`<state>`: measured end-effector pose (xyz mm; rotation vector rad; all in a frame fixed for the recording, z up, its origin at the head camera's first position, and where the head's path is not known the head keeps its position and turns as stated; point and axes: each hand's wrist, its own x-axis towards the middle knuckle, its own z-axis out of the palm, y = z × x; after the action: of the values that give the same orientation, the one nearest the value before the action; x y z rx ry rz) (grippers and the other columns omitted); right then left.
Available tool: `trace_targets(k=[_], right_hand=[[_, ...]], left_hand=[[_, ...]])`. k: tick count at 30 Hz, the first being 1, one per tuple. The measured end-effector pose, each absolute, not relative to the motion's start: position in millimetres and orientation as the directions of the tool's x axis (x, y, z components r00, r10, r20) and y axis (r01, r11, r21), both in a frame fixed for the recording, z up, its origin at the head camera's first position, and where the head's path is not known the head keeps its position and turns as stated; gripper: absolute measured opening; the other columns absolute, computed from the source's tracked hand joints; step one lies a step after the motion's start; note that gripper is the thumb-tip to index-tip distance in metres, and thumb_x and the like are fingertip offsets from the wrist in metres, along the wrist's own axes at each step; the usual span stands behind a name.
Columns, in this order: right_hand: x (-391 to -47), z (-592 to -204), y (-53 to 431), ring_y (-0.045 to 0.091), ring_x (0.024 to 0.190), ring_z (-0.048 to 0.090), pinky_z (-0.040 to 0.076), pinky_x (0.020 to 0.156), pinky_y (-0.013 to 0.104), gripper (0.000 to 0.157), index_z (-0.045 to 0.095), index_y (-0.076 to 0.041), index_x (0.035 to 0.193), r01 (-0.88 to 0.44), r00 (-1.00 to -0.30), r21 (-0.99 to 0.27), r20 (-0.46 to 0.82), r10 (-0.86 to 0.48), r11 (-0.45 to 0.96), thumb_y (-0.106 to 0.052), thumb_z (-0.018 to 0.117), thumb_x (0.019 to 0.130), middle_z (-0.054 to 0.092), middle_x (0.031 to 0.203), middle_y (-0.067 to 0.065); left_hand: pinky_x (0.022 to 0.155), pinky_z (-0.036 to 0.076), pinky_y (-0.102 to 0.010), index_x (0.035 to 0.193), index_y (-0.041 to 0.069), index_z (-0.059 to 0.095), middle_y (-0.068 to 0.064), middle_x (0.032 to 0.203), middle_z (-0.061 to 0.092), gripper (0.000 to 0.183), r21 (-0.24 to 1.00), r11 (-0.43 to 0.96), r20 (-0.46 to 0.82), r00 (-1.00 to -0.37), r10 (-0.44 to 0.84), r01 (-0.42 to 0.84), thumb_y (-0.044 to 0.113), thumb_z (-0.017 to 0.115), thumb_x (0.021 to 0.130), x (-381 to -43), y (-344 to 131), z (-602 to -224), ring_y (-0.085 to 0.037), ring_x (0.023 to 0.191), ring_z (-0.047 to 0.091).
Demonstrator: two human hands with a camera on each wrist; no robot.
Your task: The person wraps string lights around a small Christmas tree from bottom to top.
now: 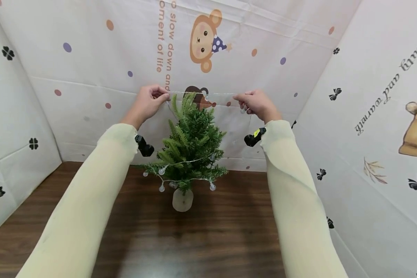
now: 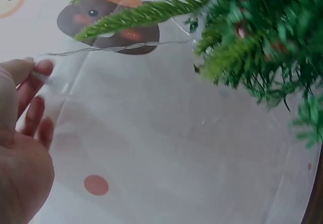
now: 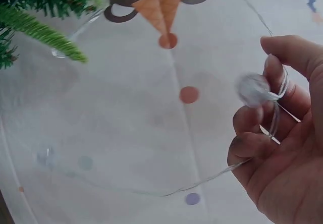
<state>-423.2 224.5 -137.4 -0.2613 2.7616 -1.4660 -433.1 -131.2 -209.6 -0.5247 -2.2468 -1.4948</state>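
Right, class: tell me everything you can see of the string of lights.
The string of lights has thin, twisted, clear-looking wire and round, transparent bulbs, perhaps plastic; none plainly glows. Lower lengths cross the green tree low down, with bulbs hanging. An upper length runs roughly level near the tree's top, pinched by the left hand and right hand; more wire trails from the right hand.

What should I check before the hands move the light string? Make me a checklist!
1. Left hand pinching the light string: ok.
2. Right hand holding it too: ok.
3. Wire free of loops at the right hand: not ok, it loops by the fingers.
4. Tree standing upright on its base: ok.
5. Bulbs hanging around the lower branches: ok.
6. Raised wire touching the treetop: cannot tell.
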Motion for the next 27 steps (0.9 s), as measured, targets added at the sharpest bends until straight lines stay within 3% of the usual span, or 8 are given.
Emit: trace_targets(k=[4, 7, 12, 15, 19, 27], right_hand=[[-416.2, -124.8, 224.7, 0.016, 0.051, 0.034, 0.03, 0.049, 0.028, 0.039, 0.061, -0.006, 0.075, -0.173, -0.981, -0.818, 0.095, -0.168, 0.549, -0.044, 0.066, 0.086, 0.048, 0.06, -0.001], [-409.8, -114.3, 220.4, 0.017, 0.049, 0.03, 0.027, 0.049, 0.029, 0.039, 0.058, -0.006, 0.074, -0.206, -0.971, -0.856, 0.12, -0.205, 0.473, -0.042, 0.068, 0.084, 0.044, 0.057, -0.001], [-397.2, -96.4, 200.3, 0.016, 0.047, 0.025, 0.017, 0.049, 0.031, 0.031, 0.058, -0.003, 0.075, -0.24, -0.945, -0.939, 0.168, -0.28, 0.245, -0.029, 0.068, 0.087, 0.039, 0.053, 0.0], [-387.0, -86.0, 186.3, 0.015, 0.047, 0.021, 0.013, 0.05, 0.031, 0.028, 0.061, 0.001, 0.079, -0.243, -0.927, -0.959, 0.186, -0.325, 0.144, -0.024, 0.068, 0.088, 0.039, 0.051, 0.001], [-372.8, -73.6, 170.2, 0.013, 0.046, 0.021, 0.011, 0.048, 0.029, 0.027, 0.063, 0.005, 0.081, -0.279, -0.897, -0.956, 0.226, -0.379, 0.091, -0.021, 0.067, 0.088, 0.043, 0.051, 0.002], [-345.4, -60.7, 147.8, 0.012, 0.044, 0.018, 0.011, 0.048, 0.028, 0.032, 0.064, 0.008, 0.094, -0.371, -0.832, -0.924, 0.283, -0.476, 0.098, -0.022, 0.069, 0.087, 0.045, 0.053, 0.004]], left_hand=[[0.069, 0.043, -0.023, 0.108, 0.005, 0.067, 0.006, 0.087, 0.063, 0.029, 0.741, 0.42, 0.557, -0.829, 0.053, 0.524, 0.029, 0.062, 0.091, -430.9, -137.0, -212.0, -0.015, 0.082, 0.056], [0.069, 0.043, -0.022, 0.106, 0.007, 0.068, 0.004, 0.089, 0.061, 0.027, 0.706, 0.468, 0.591, -0.806, 0.025, 0.532, 0.028, 0.061, 0.092, -429.2, -141.0, -212.4, -0.011, 0.079, 0.053], [0.07, 0.042, -0.021, 0.106, 0.007, 0.067, -0.004, 0.095, 0.063, 0.024, 0.673, 0.529, 0.631, -0.775, -0.047, 0.516, 0.025, 0.058, 0.094, -426.8, -150.1, -214.0, -0.014, 0.082, 0.053], [0.067, 0.048, -0.022, 0.108, 0.007, 0.065, -0.008, 0.1, 0.062, 0.024, 0.683, 0.543, 0.621, -0.78, -0.079, 0.489, 0.026, 0.055, 0.095, -423.9, -157.1, -217.7, -0.018, 0.084, 0.056], [0.068, 0.048, -0.022, 0.109, 0.008, 0.063, -0.008, 0.1, 0.061, 0.027, 0.688, 0.548, 0.622, -0.775, -0.109, 0.476, 0.03, 0.053, 0.096, -418.3, -168.2, -225.2, -0.018, 0.084, 0.056], [0.067, 0.041, -0.019, 0.105, 0.007, 0.064, -0.006, 0.093, 0.063, 0.031, 0.656, 0.541, 0.697, -0.698, -0.166, 0.527, 0.034, 0.052, 0.096, -405.9, -186.7, -240.2, -0.011, 0.078, 0.053]])
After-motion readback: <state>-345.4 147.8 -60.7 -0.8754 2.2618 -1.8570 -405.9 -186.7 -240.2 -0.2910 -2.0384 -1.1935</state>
